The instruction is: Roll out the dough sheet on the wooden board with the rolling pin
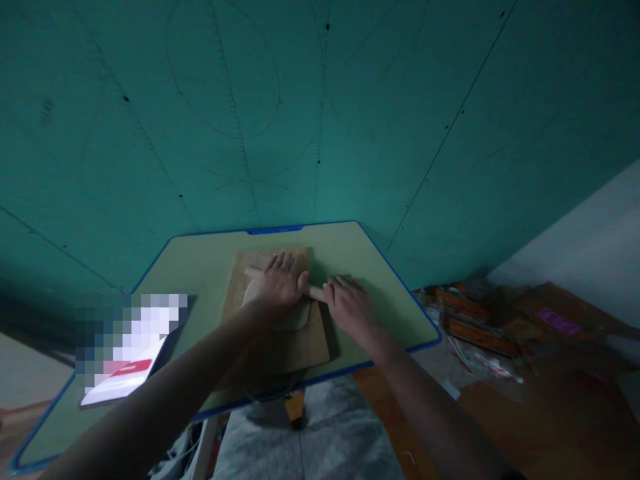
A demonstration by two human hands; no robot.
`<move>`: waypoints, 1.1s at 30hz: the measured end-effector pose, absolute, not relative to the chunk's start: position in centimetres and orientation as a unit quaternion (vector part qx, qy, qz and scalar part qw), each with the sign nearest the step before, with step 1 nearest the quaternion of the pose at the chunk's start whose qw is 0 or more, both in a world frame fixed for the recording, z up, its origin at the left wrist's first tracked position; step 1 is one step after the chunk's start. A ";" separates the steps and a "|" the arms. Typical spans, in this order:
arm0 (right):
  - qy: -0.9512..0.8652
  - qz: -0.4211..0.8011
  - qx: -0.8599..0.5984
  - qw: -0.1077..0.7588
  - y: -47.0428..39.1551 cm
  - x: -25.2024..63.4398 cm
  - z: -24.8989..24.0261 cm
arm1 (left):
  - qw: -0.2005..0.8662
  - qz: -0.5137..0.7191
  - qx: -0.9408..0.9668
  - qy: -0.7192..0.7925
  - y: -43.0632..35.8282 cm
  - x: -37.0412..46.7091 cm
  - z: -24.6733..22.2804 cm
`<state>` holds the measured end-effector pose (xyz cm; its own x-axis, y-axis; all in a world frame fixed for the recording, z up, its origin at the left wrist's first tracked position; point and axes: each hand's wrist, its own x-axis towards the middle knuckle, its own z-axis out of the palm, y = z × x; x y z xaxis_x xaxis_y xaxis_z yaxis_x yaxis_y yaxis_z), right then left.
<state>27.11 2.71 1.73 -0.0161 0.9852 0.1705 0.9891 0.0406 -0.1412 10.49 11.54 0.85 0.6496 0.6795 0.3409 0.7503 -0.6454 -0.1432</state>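
A wooden rolling pin (316, 293) lies slantwise over a pale sheet of flattened dough (296, 321) on a wooden cutting board (303, 350). My left hand (280, 283) rests palm down across the pin, its fingers stretched forward and a little apart. The pin's far-left end pokes out beside that hand. Curled round the pin's right end is my right hand (349, 301), just off the board's right edge. Part of the dough is hidden under my left hand and forearm.
The board stands on a pale table (385, 293) with a blue rim, against a green wall (350, 133). A lit tablet or similar screen (120, 387), partly pixelated, is at the table's left. Cardboard (560, 310) and plastic clutter lie on the floor at right.
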 end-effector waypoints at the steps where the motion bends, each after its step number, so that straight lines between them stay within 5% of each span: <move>1: -0.722 -0.007 -0.681 0.123 2.0 26.8 1.5 | 0.145 -0.135 -0.897 -0.394 10.4 9.6 0.6; 7: -0.736 -0.035 -0.651 0.183 -1.5 24.9 0.0 | 0.148 -0.165 -0.919 -0.327 6.5 3.2 -0.7; 17: -0.659 -0.002 -0.751 0.042 8.6 27.4 3.4 | 0.122 -0.136 -0.892 -0.414 16.2 8.9 0.9; 23: -0.712 0.000 -0.702 0.029 8.1 27.6 3.6 | 0.125 -0.148 -0.878 -0.438 14.9 8.9 1.0; 33: -0.754 -0.036 -0.642 0.131 2.2 26.4 0.8 | 0.122 -0.140 -0.912 -0.365 10.3 4.4 -0.1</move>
